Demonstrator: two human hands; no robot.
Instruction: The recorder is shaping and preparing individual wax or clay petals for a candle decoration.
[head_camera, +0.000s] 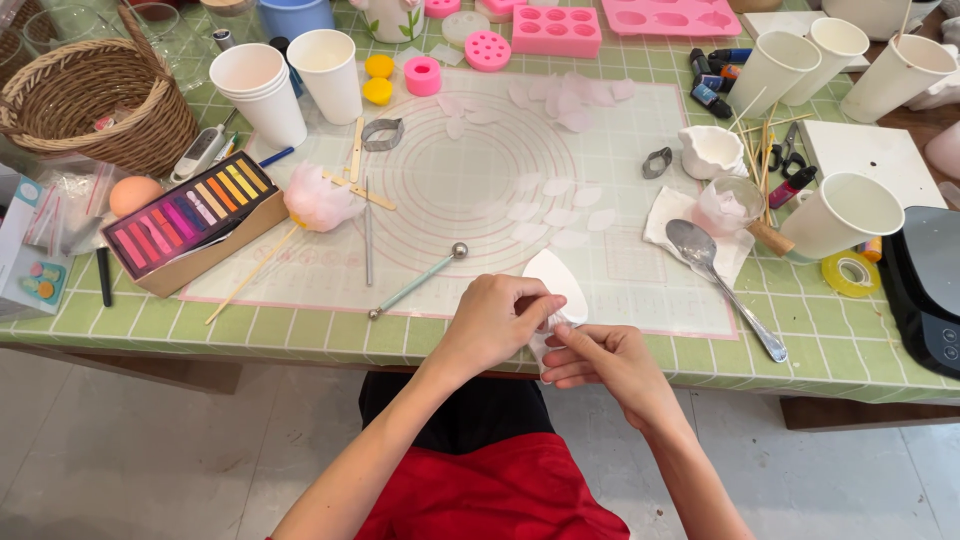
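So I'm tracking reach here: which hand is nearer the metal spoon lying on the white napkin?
The right hand is nearer. The metal spoon lies up and to its right on the white napkin. The left hand sits farther left, both hands' fingers on a thin white petal piece.

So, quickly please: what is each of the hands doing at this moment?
Left hand: closed, pinching the white petal-shaped piece at its edge.
Right hand: closed, holding the same white piece from below.
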